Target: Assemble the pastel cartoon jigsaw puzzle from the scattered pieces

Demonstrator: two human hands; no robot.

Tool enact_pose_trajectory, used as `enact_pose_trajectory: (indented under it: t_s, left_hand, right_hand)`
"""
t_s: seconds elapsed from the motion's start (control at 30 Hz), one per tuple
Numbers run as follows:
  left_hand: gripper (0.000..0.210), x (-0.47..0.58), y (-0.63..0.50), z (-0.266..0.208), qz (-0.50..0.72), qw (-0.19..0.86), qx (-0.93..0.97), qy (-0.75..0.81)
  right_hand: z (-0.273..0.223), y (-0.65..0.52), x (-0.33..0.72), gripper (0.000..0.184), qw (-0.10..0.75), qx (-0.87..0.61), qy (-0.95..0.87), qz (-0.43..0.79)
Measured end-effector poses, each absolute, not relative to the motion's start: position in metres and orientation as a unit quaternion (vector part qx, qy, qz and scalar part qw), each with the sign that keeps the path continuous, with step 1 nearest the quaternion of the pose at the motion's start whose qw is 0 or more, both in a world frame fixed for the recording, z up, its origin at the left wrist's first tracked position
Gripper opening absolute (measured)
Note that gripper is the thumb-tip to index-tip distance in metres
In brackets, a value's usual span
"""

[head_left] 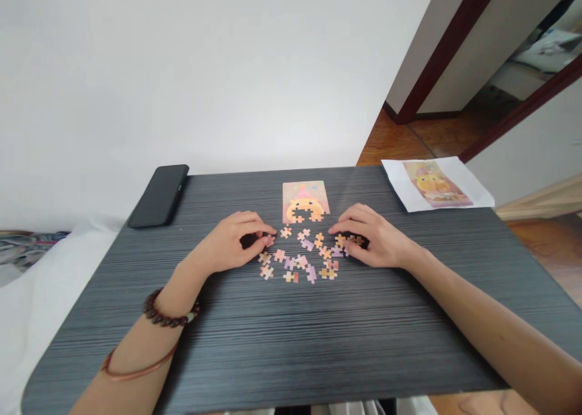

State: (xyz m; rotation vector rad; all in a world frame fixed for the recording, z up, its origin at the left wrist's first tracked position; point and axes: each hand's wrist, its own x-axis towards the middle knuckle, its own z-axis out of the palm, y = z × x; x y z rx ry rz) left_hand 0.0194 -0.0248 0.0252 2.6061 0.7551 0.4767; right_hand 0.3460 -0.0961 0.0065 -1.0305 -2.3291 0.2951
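Note:
Several loose jigsaw pieces (290,263) in pink, purple and yellow lie scattered between my two hands. Beyond them is a partly joined puzzle (305,192) showing a yellow face with a pink hat; its lower edge is uneven and has a gap. My left hand (236,240) rests at the left of the pieces, thumb and forefinger pinched on a small pink puzzle piece (270,240). On the right, my right hand (373,236) lies over the edge of the spread, thumb and forefinger apart. Its fingers partly hide a few pieces (340,240).
The dark wood-grain table (282,342) stands against a white wall. A black phone (159,195) lies at the back left. At the back right, a white sheet (439,184) bears a printed picture of the same yellow character. A doorway opens beyond the right side.

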Motion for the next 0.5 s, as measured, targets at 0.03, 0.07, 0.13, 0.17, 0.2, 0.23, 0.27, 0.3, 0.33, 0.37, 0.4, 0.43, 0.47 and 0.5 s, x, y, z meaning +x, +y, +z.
enact_pose_trajectory:
  t_s: [0.03, 0.07, 0.13, 0.17, 0.2, 0.23, 0.27, 0.3, 0.33, 0.37, 0.4, 0.43, 0.47, 0.5]
  left_hand:
    - [0.022, 0.018, -0.024, 0.027, 0.159, 0.200, 0.929, 0.269]
    - [0.021, 0.018, -0.024, 0.028, 0.148, 0.206, 0.930, 0.267]
    - [0.019, 0.019, -0.024, 0.029, 0.132, 0.211, 0.932, 0.264]
    - [0.019, 0.019, -0.025, 0.029, 0.128, 0.214, 0.932, 0.264]
    - [0.019, 0.020, -0.025, 0.028, 0.126, 0.215, 0.932, 0.264]
    - [0.019, 0.021, -0.026, 0.027, 0.128, 0.216, 0.932, 0.263]
    - [0.019, 0.023, -0.027, 0.026, 0.131, 0.216, 0.932, 0.262]
    - [0.019, 0.025, -0.028, 0.025, 0.134, 0.217, 0.931, 0.260]
    - [0.019, 0.027, -0.030, 0.024, 0.141, 0.221, 0.930, 0.257]
    - [0.018, 0.029, -0.032, 0.023, 0.147, 0.225, 0.929, 0.254]
    - [0.018, 0.032, -0.034, 0.022, 0.154, 0.231, 0.927, 0.251]
    - [0.018, 0.035, -0.037, 0.022, 0.162, 0.236, 0.926, 0.245]
    - [0.017, 0.038, -0.040, 0.022, 0.168, 0.236, 0.928, 0.236]
    - [0.016, 0.041, -0.043, 0.022, 0.178, 0.232, 0.929, 0.226]
  right_hand:
    - [0.008, -0.095, 0.350, 0.032, 0.271, -0.384, -0.874, 0.125]
    - [0.010, -0.094, 0.354, 0.036, 0.257, -0.389, -0.875, 0.135]
    - [0.011, -0.092, 0.360, 0.037, 0.233, -0.394, -0.877, 0.149]
    - [0.011, -0.091, 0.361, 0.035, 0.223, -0.397, -0.877, 0.156]
    - [0.011, -0.091, 0.361, 0.031, 0.217, -0.397, -0.877, 0.162]
    - [0.011, -0.092, 0.359, 0.027, 0.214, -0.396, -0.877, 0.166]
    - [0.010, -0.092, 0.356, 0.022, 0.214, -0.393, -0.878, 0.169]
    - [0.009, -0.094, 0.352, 0.018, 0.219, -0.388, -0.879, 0.168]
    - [0.008, -0.095, 0.348, 0.016, 0.227, -0.385, -0.880, 0.161]
    - [0.007, -0.096, 0.344, 0.018, 0.232, -0.382, -0.880, 0.158]
    - [0.006, -0.096, 0.341, 0.019, 0.236, -0.382, -0.880, 0.155]
    - [0.005, -0.097, 0.339, 0.020, 0.241, -0.381, -0.879, 0.155]
    - [0.005, -0.096, 0.339, 0.020, 0.247, -0.380, -0.877, 0.158]
    - [0.004, -0.096, 0.339, 0.020, 0.252, -0.378, -0.876, 0.161]
